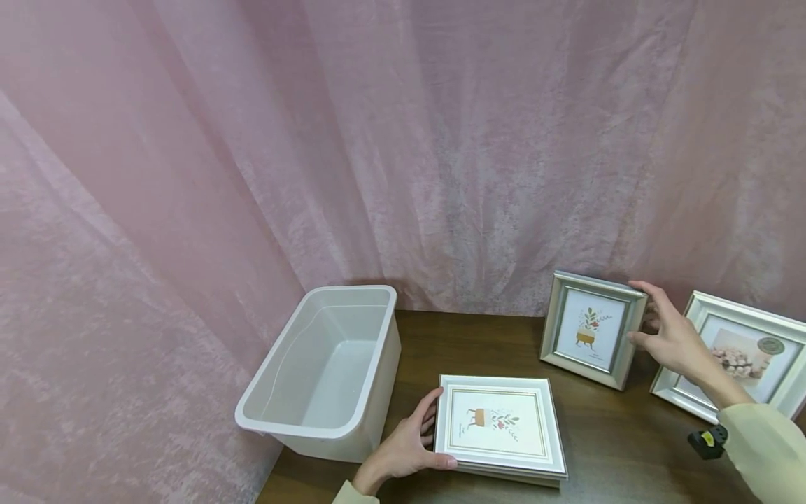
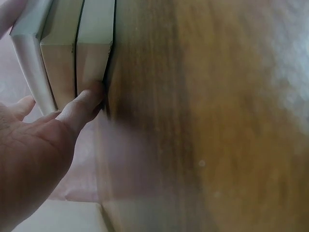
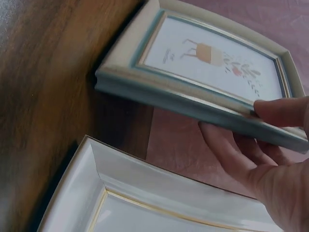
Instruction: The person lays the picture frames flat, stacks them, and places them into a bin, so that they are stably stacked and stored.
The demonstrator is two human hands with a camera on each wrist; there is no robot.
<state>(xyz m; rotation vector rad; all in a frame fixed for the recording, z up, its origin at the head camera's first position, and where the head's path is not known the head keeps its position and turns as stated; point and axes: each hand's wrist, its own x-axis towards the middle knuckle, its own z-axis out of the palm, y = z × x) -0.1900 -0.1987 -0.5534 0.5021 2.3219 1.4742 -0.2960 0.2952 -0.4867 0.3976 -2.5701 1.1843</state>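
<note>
Probably stiff, fairly light and a little slippery, the picture frame (image 1: 592, 329) at right of the head view may have a breakable front, so its rigid edges seem the safest hold. The right hand (image 1: 670, 339) pinches its right edge, thumb in front, fingers behind; the left hand (image 1: 404, 445), half spread, grips the lower-left corner of the stack (image 1: 500, 427) at lower centre.

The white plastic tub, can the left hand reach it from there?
Probably yes: the left hand is close to the white plastic tub, with nothing seen between them, though it would likely have to leave the stacked picture frames first.
</note>
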